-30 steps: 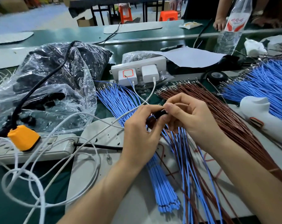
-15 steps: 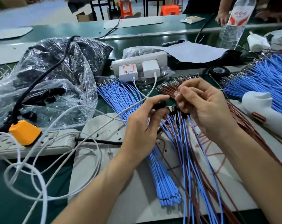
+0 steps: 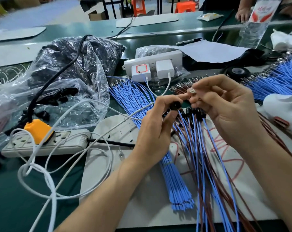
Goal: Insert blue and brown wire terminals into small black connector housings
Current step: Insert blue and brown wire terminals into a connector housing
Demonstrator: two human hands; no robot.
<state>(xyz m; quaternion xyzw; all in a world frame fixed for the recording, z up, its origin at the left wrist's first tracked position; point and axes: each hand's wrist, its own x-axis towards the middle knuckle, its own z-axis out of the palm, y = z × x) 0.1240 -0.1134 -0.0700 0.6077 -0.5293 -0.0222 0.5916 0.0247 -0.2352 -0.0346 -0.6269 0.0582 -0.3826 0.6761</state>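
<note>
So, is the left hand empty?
No, the left hand pinches a black connector housing between thumb and forefinger.

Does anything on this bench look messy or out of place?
Small black crumbs lie scattered on the pale grey work mat beside the left hand, and the thin white charger cables sprawl in a knotted tangle.

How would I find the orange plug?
Look left to the big crinkly plastic bag. In front of it lies a white power strip, with the orange plug in it. The chargers farther back are white; this one is orange with a thick black cable.
</note>
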